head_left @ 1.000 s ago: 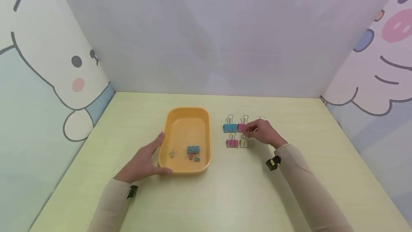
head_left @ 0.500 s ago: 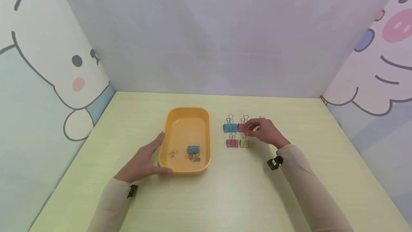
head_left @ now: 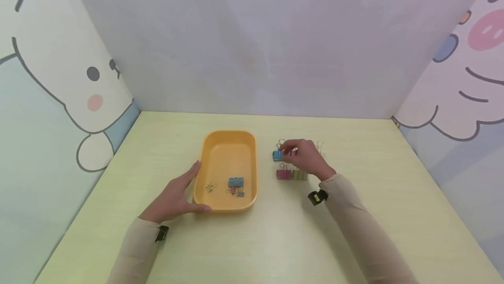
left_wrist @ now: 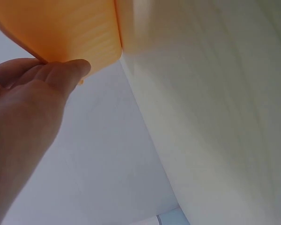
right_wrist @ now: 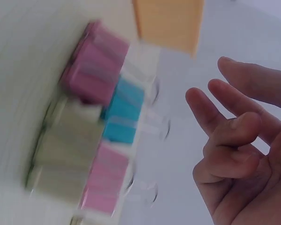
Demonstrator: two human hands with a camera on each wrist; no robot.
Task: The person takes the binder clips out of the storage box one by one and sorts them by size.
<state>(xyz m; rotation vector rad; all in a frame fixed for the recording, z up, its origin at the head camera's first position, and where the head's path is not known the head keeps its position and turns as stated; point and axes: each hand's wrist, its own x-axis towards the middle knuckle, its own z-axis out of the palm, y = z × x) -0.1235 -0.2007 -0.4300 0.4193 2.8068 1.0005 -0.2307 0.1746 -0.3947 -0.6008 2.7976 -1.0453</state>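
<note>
My left hand rests against the left side and near corner of an orange tray, thumb and fingers spread and fairly straight. In the left wrist view its fingertips press at the tray's rim. My right hand hovers over the binder clips, fingers bent, with a gap between thumb and fingertips and nothing held. Under or near its fingertips stand a blue binder clip and a pink one, mostly hidden in the head view but plain as a pink clip in the right wrist view. In front are a magenta clip and a green clip.
Inside the tray lie a blue binder clip and several small clips. Wire handles of another clip show behind the right hand. A pale yellow table meets a grey wall at the back.
My right hand has moved left, from the pink clip in the back row toward the blue clip. The left hand and tray have stayed put.
</note>
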